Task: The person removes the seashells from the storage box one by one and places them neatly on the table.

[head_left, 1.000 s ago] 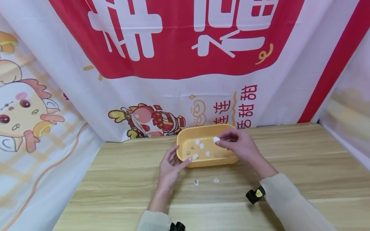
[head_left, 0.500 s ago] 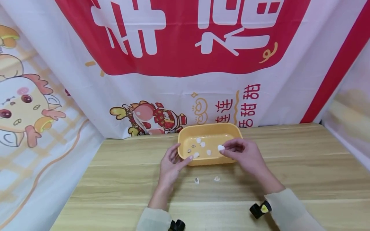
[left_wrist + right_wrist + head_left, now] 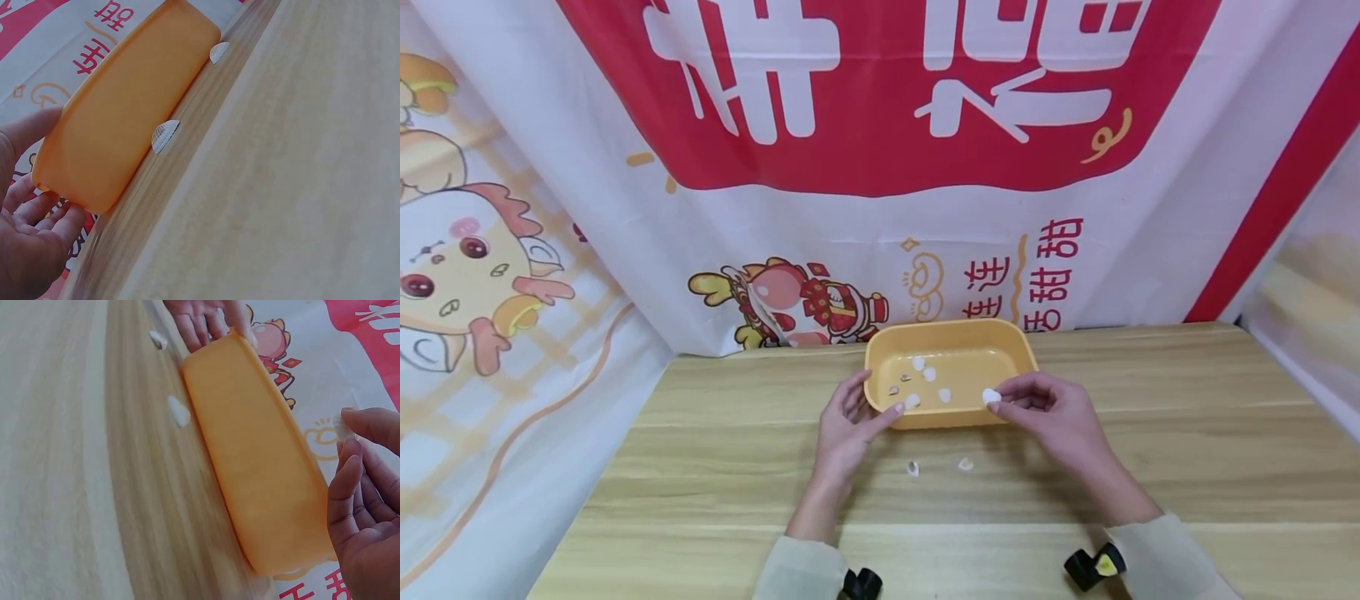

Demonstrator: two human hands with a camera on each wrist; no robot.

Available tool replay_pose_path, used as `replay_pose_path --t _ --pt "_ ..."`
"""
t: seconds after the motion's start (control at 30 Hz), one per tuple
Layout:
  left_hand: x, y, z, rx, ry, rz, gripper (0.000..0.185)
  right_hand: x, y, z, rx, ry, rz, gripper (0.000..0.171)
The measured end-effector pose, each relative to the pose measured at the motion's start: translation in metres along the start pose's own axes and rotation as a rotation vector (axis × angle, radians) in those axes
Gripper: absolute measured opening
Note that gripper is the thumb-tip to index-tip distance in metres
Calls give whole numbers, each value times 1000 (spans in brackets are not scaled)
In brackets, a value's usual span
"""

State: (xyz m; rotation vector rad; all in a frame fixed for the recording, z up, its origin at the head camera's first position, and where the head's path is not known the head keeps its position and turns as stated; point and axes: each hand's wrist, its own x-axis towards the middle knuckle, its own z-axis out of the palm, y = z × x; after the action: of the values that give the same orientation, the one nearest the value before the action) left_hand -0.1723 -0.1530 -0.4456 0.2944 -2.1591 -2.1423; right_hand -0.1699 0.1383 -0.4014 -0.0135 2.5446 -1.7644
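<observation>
Shell (image 3: 992, 396), small and white, sits pinched between the thumb and fingertips of my right hand (image 3: 1060, 408). I hold it up by the near rim of a yellow tray (image 3: 955, 419), toward the tray's right end; the right wrist view shows it raised above the rim, apart from it. My left hand (image 3: 842, 433) grips the tray at its near left corner, thumb on the near rim and the other fingers bent round the left end.

The tray stands upright on a wood-grained table (image 3: 722, 450), close to the hanging cloth (image 3: 865, 171) behind it. On its floor, mostly toward the left, I see four pale shells (image 3: 929, 374) and two smaller, darker pieces (image 3: 893, 390), too small to make out clearly. Two loose shells (image 3: 966, 464) lie on the table between me and the tray, near its wall and well apart from each other; from my left wrist, the closer one looks ribbed. Black devices (image 3: 1086, 569) sit by the cuffs of my pale sleeves (image 3: 801, 571).
</observation>
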Motion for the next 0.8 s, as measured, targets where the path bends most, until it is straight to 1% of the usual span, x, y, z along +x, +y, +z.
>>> replay_pose_path --t 0.1,0.27,0.47,0.8 --pt "1 2 0 7 -5 2 85 -1 1 0 12 -1 5 39" --pt "4 6 0 13 -3 6 87 0 3 2 21 -1 -32 39" --pt "3 3 1 24 -8 -9 86 -1 8 3 -2 -10 -40 34" --pt "2 -1 -1 3 -2 -2 85 -3 6 2 -11 -44 -56 34"
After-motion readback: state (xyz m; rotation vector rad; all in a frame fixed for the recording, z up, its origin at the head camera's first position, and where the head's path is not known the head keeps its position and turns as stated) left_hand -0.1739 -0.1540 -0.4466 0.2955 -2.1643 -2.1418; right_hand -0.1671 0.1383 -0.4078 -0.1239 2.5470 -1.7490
